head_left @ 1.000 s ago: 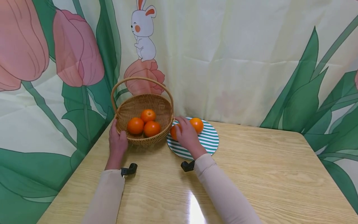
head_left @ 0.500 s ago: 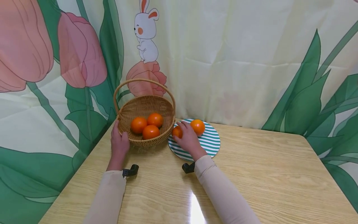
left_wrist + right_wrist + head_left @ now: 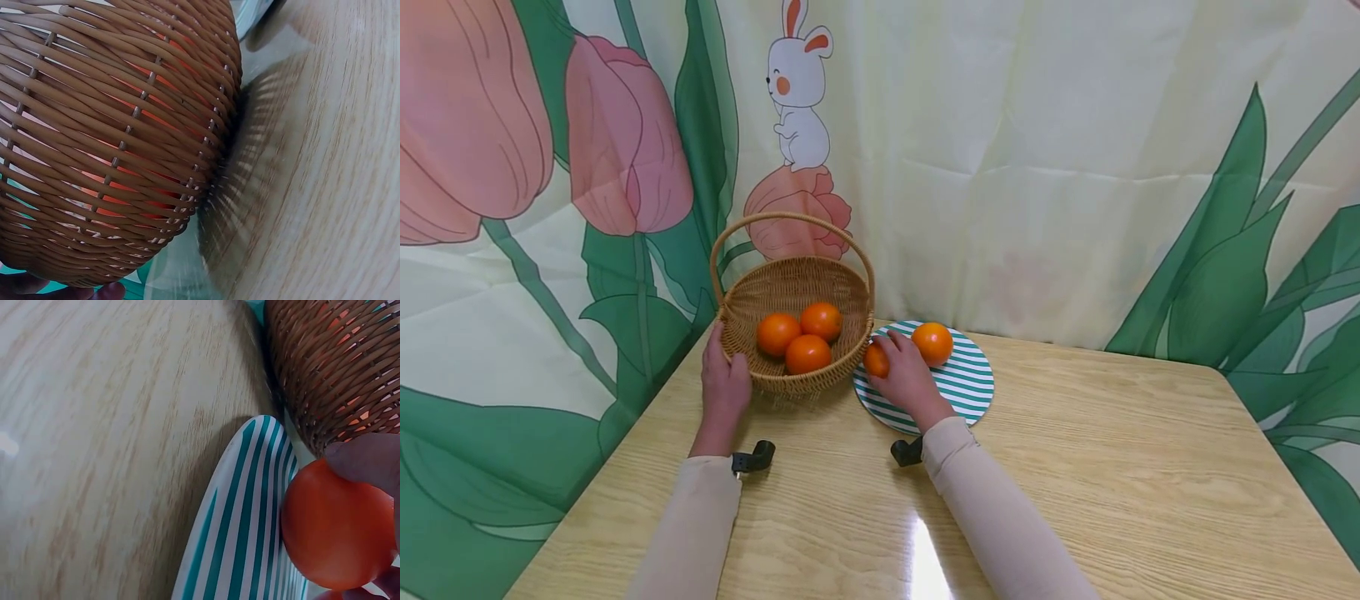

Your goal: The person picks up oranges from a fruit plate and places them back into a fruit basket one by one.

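Several oranges are in view. Three of them, among them a front orange (image 3: 807,355), lie inside a brown wicker basket (image 3: 808,275) with a tall hoop handle. My left hand (image 3: 726,385) holds the basket at its left side, and its fingertips show at the basket's edge in the left wrist view. On a round plate (image 3: 962,383) with green and white stripes, my right hand (image 3: 910,379) grips an orange (image 3: 340,528), thumb on one side and fingers on the other. A second orange (image 3: 932,344) sits behind that hand on the plate.
The basket stands close against the plate's left edge on a light wooden table (image 3: 1112,467). Behind the table hangs a curtain (image 3: 1045,208) printed with tulips and a rabbit. Each wrist carries a small black camera (image 3: 906,452).
My right hand's fingers have come closer round the orange on the plate. In the basket, the rear orange has rolled to the right. My left hand stays at the basket's side.
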`<action>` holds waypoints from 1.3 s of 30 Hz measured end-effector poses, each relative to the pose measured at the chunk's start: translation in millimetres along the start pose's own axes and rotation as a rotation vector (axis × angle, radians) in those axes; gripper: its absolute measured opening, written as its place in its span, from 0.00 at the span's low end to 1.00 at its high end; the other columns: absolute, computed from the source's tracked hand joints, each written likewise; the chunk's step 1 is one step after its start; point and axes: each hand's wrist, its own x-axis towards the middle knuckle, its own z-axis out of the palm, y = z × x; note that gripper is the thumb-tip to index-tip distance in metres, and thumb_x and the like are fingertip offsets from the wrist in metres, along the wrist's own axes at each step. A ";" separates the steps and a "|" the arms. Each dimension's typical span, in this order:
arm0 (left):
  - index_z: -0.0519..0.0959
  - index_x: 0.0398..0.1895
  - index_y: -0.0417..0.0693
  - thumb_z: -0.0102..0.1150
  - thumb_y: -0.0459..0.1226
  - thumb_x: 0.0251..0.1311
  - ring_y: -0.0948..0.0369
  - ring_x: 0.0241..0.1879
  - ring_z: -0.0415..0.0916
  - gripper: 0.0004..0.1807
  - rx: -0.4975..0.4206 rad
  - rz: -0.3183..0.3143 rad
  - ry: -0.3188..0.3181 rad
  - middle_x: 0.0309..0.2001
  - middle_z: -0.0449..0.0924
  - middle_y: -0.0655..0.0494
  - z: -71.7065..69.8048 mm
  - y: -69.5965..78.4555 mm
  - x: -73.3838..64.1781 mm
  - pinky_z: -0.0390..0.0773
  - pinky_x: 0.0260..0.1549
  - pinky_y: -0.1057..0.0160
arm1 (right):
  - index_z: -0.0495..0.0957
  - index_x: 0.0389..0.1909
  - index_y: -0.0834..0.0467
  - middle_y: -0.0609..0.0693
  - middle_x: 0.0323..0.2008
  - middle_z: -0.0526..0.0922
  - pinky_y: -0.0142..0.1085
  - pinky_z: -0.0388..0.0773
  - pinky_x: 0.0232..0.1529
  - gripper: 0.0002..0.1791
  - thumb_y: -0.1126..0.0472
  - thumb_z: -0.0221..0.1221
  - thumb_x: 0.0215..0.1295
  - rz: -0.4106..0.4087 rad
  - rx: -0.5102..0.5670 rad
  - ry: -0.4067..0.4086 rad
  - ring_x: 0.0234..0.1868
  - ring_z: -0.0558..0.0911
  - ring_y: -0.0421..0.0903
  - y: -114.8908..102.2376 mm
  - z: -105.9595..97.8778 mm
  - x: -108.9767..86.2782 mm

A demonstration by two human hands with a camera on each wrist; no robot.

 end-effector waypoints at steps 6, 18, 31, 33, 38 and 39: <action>0.46 0.71 0.55 0.34 0.36 0.60 0.52 0.69 0.47 0.33 0.001 -0.010 -0.009 0.71 0.45 0.54 1.3 2.6 0.4 0.50 0.65 0.47 | 0.61 0.63 0.47 0.52 0.66 0.59 0.51 0.66 0.59 0.37 0.49 0.63 0.51 0.002 0.014 0.005 0.63 0.63 0.54 2.8 -0.5 -2.1; 0.47 0.70 0.55 0.34 0.37 0.61 0.51 0.68 0.48 0.32 0.011 0.002 -0.011 0.71 0.46 0.51 3.0 6.1 2.2 0.51 0.65 0.45 | 0.64 0.62 0.47 0.51 0.64 0.61 0.52 0.68 0.56 0.35 0.50 0.63 0.51 0.009 0.045 0.020 0.61 0.65 0.54 5.4 -7.1 -8.4; 0.46 0.71 0.55 0.33 0.38 0.60 0.51 0.68 0.48 0.32 0.007 -0.010 -0.006 0.71 0.45 0.52 1.5 2.3 1.9 0.51 0.65 0.47 | 0.64 0.60 0.46 0.50 0.62 0.64 0.51 0.71 0.54 0.35 0.49 0.64 0.50 -0.032 0.053 0.064 0.57 0.70 0.53 6.6 -14.3 -16.3; 0.46 0.71 0.55 0.33 0.38 0.61 0.51 0.68 0.48 0.32 0.008 -0.015 -0.005 0.71 0.45 0.53 1.3 1.6 1.4 0.51 0.65 0.47 | 0.64 0.60 0.45 0.48 0.61 0.64 0.50 0.72 0.53 0.35 0.48 0.63 0.50 -0.031 0.053 0.066 0.56 0.70 0.52 6.7 -16.8 -17.7; 0.46 0.71 0.55 0.33 0.39 0.61 0.52 0.69 0.47 0.32 0.001 -0.020 -0.007 0.71 0.45 0.54 0.3 1.3 -0.5 0.50 0.66 0.47 | 0.64 0.60 0.44 0.48 0.62 0.63 0.50 0.73 0.51 0.35 0.48 0.64 0.50 -0.021 0.071 0.078 0.56 0.70 0.52 6.6 -24.0 -22.9; 0.46 0.71 0.55 0.32 0.39 0.61 0.53 0.69 0.47 0.32 0.001 -0.019 -0.009 0.71 0.45 0.54 0.1 1.4 -0.9 0.50 0.66 0.47 | 0.64 0.60 0.45 0.48 0.62 0.63 0.50 0.74 0.50 0.34 0.49 0.64 0.49 -0.021 0.078 0.082 0.56 0.71 0.53 6.5 -25.5 -24.1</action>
